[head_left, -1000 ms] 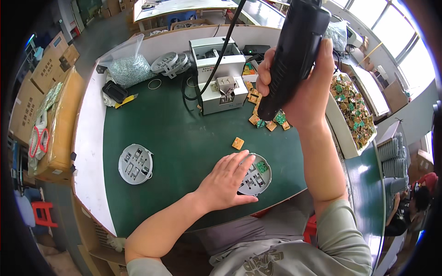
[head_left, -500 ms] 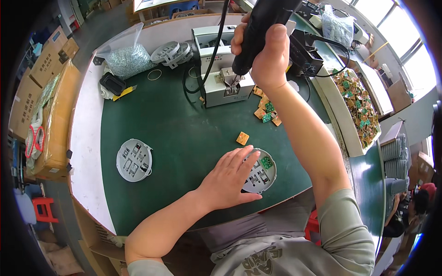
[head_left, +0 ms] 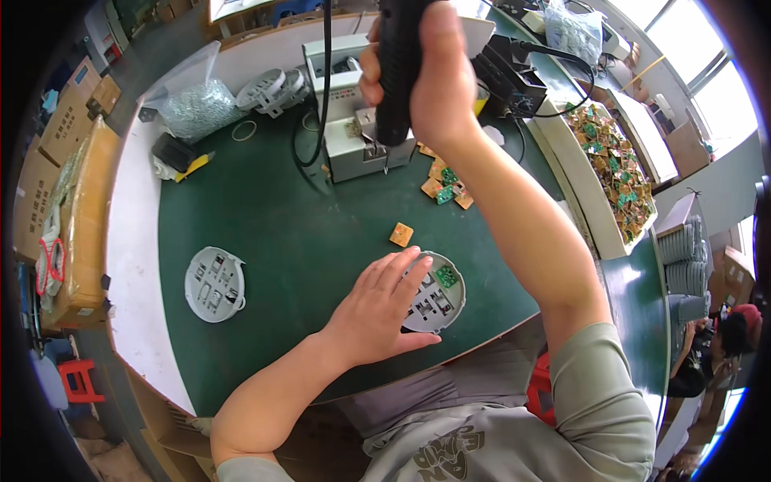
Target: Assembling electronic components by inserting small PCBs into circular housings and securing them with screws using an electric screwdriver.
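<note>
A green tabletop (head_left: 273, 217) carries a boxy grey machine (head_left: 357, 165). Overlapping the machine in view, a black handheld tool (head_left: 398, 72) points down, gripped by the right hand (head_left: 444, 88). The left hand (head_left: 373, 304), fingers extended, rests on a round grey plate (head_left: 434, 307) on the machine's person-facing side; an orange square board (head_left: 401, 234) lies closer to the machine.

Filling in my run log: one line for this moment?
left hand: on grey disc; right hand: gripping black tool; orange board: beyond disc
</note>
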### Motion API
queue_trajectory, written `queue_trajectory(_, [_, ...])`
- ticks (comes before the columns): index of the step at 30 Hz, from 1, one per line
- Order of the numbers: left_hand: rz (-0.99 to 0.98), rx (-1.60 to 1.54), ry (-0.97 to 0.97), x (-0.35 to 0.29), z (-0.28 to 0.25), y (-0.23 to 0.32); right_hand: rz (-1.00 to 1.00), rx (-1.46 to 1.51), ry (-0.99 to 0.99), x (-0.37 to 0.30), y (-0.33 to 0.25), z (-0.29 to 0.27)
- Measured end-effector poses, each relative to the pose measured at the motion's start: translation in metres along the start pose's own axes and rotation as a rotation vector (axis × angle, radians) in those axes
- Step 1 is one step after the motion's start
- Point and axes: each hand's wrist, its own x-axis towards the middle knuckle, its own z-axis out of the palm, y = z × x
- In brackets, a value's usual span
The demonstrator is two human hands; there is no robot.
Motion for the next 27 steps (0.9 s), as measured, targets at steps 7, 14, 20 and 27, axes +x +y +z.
queue_trajectory(7, [-0.004,-0.027,0.012,-0.002,0.001,0.001,-0.009,0.179,-0.176,-0.129,-0.074,-0.017])
queue_trajectory(14, [0.002,-0.011,-0.009,-0.002,0.003,-0.001,-0.003,0.158,0.039,-0.154,-0.07,-0.017])
queue_trajectory(20, [0.001,-0.012,-0.01,-0.001,0.002,0.001,-0.021,0.172,0.014,-0.161,-0.063,-0.017])
queue_trajectory(27, [0.003,-0.02,0.005,-0.002,0.004,0.0,-0.032,0.198,-0.004,-0.162,-0.053,-0.015])
